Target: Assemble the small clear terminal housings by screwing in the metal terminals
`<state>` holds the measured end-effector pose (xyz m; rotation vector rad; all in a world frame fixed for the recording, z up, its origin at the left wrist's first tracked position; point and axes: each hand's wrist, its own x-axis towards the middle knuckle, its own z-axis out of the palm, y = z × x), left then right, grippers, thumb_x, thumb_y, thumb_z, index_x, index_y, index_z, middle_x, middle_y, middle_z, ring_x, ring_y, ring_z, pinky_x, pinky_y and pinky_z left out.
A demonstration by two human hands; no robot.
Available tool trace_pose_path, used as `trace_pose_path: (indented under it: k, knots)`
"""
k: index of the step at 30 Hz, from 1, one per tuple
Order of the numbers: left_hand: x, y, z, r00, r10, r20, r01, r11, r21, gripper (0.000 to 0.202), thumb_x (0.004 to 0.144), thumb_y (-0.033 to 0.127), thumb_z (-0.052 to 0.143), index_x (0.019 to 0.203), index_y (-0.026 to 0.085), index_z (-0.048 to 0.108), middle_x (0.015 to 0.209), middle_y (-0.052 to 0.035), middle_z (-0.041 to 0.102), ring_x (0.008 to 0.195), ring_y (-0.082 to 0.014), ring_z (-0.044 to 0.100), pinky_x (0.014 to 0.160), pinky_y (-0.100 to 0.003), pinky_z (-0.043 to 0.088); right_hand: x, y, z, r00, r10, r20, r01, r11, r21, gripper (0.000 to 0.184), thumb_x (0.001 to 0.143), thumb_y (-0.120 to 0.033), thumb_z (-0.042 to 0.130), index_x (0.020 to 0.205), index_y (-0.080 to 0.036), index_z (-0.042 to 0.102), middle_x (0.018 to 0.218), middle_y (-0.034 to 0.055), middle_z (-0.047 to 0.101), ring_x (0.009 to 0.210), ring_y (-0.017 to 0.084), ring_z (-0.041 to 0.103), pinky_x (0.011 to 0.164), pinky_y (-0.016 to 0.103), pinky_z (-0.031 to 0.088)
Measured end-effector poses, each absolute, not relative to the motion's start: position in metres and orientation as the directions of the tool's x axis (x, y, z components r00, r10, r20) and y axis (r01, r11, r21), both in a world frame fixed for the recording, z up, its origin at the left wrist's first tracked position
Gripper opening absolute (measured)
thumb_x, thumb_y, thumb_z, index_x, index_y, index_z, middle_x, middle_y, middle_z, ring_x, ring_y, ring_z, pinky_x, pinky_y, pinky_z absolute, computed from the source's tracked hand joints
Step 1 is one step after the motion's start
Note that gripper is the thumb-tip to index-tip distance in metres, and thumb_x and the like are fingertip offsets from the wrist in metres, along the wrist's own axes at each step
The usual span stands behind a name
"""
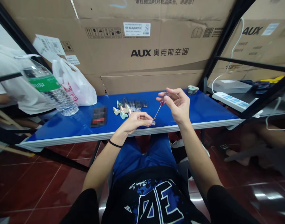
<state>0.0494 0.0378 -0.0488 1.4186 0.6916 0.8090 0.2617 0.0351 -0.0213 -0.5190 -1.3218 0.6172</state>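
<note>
My right hand (178, 105) grips a screwdriver (158, 112) by its red and clear handle, with the thin metal shaft slanting down to the left. Its tip meets a small pale part (153, 123) at the table's front edge. Pinched around that part are the fingers of my left hand (137, 120), which hide most of it. Just beyond the left hand lie several cream and light green plastic pieces (123, 112). Behind them are several small dark, partly see-through pieces (135, 104).
On the blue table (203, 109) stand a large water bottle (51, 87), a white plastic bag (78, 82) and a dark flat object (98, 117). A small green roll-like stack (192, 90) sits at the back right. A power strip (231, 100) and a cardboard box (156, 68) border the table.
</note>
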Motion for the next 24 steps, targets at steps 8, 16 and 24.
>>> trace_pose_path:
  k: [8,16,24]
  knots:
    - [0.0535,0.0334,-0.0482,0.623,0.779,0.071,-0.119,0.005,0.993,0.040,0.069,0.038,0.099,0.085,0.013,0.072,0.084,-0.0060,0.078,0.074,-0.0123,0.069,0.071,-0.027,0.055,0.2610,0.0366,-0.0202,0.205,0.707,0.677,-0.050,0.698,-0.714,0.051,0.077,-0.062,0.090,0.105,-0.026,0.070,0.091,-0.0011,0.073,0.068,0.014,0.075,0.064,0.032,0.067]
    - [0.0540,0.0312,-0.0477,0.649,0.757,0.075,-0.123,0.007,0.992,0.045,0.071,0.044,0.099,0.087,0.014,0.070,0.085,-0.0049,0.077,0.074,-0.0119,0.069,0.074,-0.028,0.055,0.2682,0.0396,-0.0224,0.192,0.667,0.720,0.003,0.733,-0.680,0.042,0.087,-0.061,0.082,0.107,-0.027,0.070,0.088,-0.0014,0.068,0.064,0.013,0.072,0.062,0.030,0.064]
    - [0.0543,0.0305,-0.0465,0.644,0.760,0.083,-0.116,-0.010,0.993,0.043,0.071,0.042,0.099,0.086,0.013,0.070,0.083,-0.0048,0.076,0.073,-0.0118,0.068,0.072,-0.027,0.054,0.2704,0.0389,-0.0221,0.123,0.728,0.674,-0.050,0.683,-0.729,0.043,0.085,-0.057,0.085,0.113,-0.027,0.072,0.100,0.0020,0.075,0.072,0.016,0.077,0.058,0.030,0.062]
